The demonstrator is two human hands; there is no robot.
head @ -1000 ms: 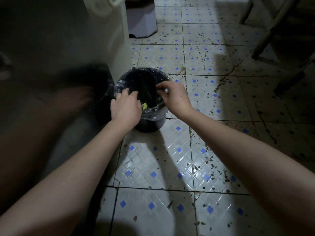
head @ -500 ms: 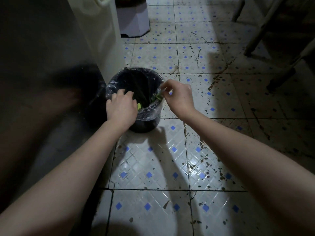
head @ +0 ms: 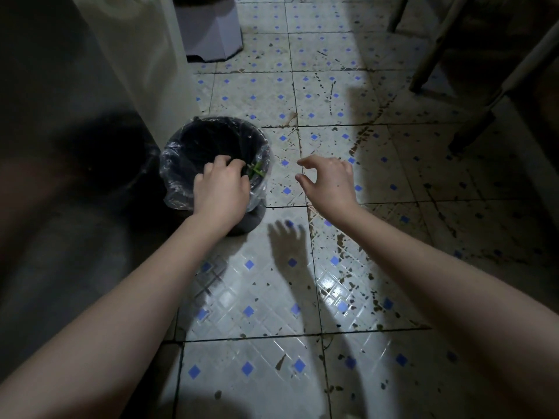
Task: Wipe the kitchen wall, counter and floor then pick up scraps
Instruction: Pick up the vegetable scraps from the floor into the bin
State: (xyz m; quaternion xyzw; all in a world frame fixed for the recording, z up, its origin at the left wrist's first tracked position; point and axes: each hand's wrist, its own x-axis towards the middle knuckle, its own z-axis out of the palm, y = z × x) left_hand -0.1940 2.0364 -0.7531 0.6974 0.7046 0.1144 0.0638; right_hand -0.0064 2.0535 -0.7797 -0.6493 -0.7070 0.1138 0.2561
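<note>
A small dark bin (head: pixel 242 220) lined with a clear plastic bag (head: pixel 174 189) stands on the tiled floor (head: pixel 272 297) beside a pale cabinet. My left hand (head: pixel 220 189) lies over the bin's near rim with its fingers curled down into the opening. Green scraps (head: pixel 257 170) sit on the liner at the bin's right side, right at those fingertips; whether the fingers grip them is hidden. To the right of the bin my right hand (head: pixel 328 182) hovers above the floor, fingers loosely curled, holding nothing. Dark specks and scraps (head: pixel 341 237) are scattered over the tiles.
A pale cabinet side (head: pixel 145 55) rises at the left, with a lilac-grey container (head: pixel 208 28) behind it. Chair or table legs (head: pixel 429 55) stand at the top right. A dark shadowed area (head: pixel 75 176) fills the left.
My right hand left the bin's rim and moved right, opening its pinch. My left hand reached further over the bin toward the green scraps. The view shifted slightly.
</note>
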